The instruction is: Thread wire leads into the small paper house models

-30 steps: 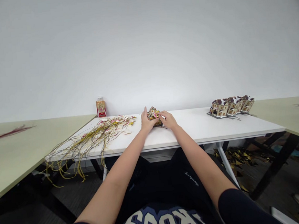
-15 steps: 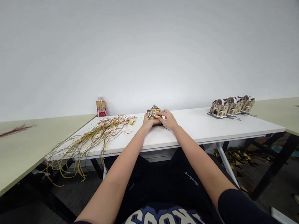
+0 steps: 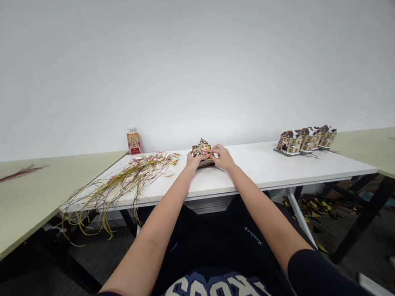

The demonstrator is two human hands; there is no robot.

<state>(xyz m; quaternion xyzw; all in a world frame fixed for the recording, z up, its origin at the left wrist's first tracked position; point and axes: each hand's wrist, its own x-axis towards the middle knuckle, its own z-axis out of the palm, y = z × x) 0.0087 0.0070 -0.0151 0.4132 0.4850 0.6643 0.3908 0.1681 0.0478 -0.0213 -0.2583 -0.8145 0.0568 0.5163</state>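
Gripping the house (image 3: 201, 146) by its side, near the middle of the surface (image 3: 253, 166), our left hand (image 3: 192, 161) probably steadies it; our right hand (image 3: 220, 157) pinches the striped piece (image 3: 205, 151) at its front.

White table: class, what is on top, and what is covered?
Tags with cords, a bottle and several houses. The left hand and right hand partly cover another house; whether it touches the table is unclear.
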